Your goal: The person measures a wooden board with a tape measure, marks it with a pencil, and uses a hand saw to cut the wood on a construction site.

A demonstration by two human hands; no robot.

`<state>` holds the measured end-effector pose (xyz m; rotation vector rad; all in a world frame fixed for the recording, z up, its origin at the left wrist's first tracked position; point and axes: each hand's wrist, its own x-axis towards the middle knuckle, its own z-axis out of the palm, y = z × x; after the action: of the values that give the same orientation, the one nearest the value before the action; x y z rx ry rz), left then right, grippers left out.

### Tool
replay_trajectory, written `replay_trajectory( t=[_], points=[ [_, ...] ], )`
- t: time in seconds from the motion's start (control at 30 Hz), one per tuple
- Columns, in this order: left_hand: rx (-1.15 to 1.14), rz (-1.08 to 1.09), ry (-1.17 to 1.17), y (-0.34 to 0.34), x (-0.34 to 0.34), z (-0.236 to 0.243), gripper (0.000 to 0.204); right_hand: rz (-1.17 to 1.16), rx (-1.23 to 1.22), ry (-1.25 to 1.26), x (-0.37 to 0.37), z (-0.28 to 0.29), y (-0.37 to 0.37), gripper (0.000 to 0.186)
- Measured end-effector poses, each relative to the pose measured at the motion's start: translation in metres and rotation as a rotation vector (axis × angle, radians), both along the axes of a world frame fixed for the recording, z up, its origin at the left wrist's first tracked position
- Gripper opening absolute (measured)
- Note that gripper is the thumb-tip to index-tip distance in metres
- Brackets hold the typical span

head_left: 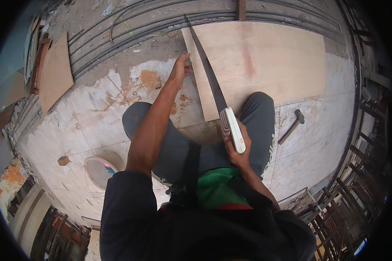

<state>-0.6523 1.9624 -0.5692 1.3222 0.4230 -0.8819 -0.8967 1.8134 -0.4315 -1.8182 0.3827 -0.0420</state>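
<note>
My right hand (241, 145) is wrapped round the white handle of a handsaw (211, 80). The saw's long dark blade points up and away to the left, slanting across the left part of a pale plywood sheet (274, 61). The tip reaches past the sheet's far left corner. My left hand (180, 69) is at the sheet's left edge, its fingers curled against it. The plywood lies in front of my knees, with a reddish smear near its middle.
A hammer (292, 126) lies on the tiled floor (318, 143) to the right. On the left stand a round pale tub (91, 172) and a small wood block (63, 161). Long metal bars (130, 32) run along the far side. Board offcuts (56, 71) lean at far left.
</note>
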Motion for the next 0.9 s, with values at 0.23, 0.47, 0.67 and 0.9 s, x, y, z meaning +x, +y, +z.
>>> replay_trajectory(
  t=[0.23,0.47,0.67,0.9],
  points=[
    [-0.072,0.025,0.04,0.002,-0.003,0.009,0.087,-0.07,0.062,-0.11,0.179,-0.052,0.016,0.056],
    [-0.042,0.163,-0.003,-0.003,-0.004,0.007,0.082,0.015,-0.028,-0.036,-0.007,-0.019,-0.002,0.055],
    [-0.098,0.107,0.056,0.004,-0.005,0.002,0.081,-0.063,0.12,-0.192,0.161,-0.069,0.019,0.053],
    [-0.061,0.046,0.069,0.005,-0.002,-0.006,0.079,0.033,-0.066,-0.102,0.015,-0.005,0.0,0.057]
  ],
)
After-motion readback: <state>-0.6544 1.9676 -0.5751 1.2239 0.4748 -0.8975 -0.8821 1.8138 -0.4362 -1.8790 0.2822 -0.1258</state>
